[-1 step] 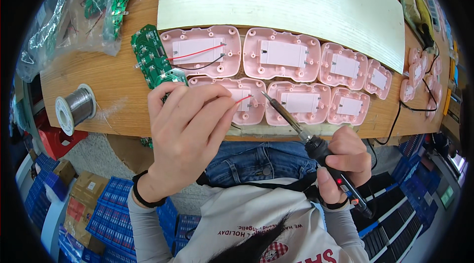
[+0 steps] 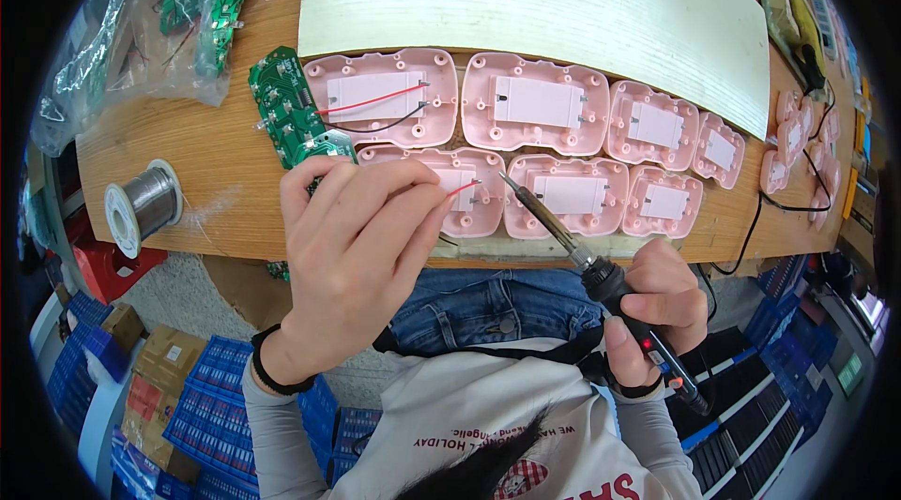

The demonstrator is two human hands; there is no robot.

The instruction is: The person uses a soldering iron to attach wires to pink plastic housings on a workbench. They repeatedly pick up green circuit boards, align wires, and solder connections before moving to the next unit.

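My left hand [image 2: 361, 237] is closed in a pinch on a short red wire [image 2: 462, 189], whose far end meets a metal tab in the near-left pink plastic shell [image 2: 488, 204]. In my right hand [image 2: 657, 308] is a black soldering iron [image 2: 601, 280] with a red light on its handle. Its tip stands just right of the wire's end, apart from it, over that shell's right edge. A green circuit board [image 2: 282, 101] lies left of the shells. From it a red and a black wire run into the far-left pink shell [image 2: 436, 129].
More pink shells [image 2: 535, 134] stand in two rows along the near table edge. A solder spool [image 2: 145, 207] is at the left. Behind lie a pale board [image 2: 526, 7] and a plastic bag [image 2: 122, 59] of circuit boards. A black cable [image 2: 751, 242] trails at the right.
The soldering iron's tip has shifted very slightly to the right. My left hand and the red wire look the same.
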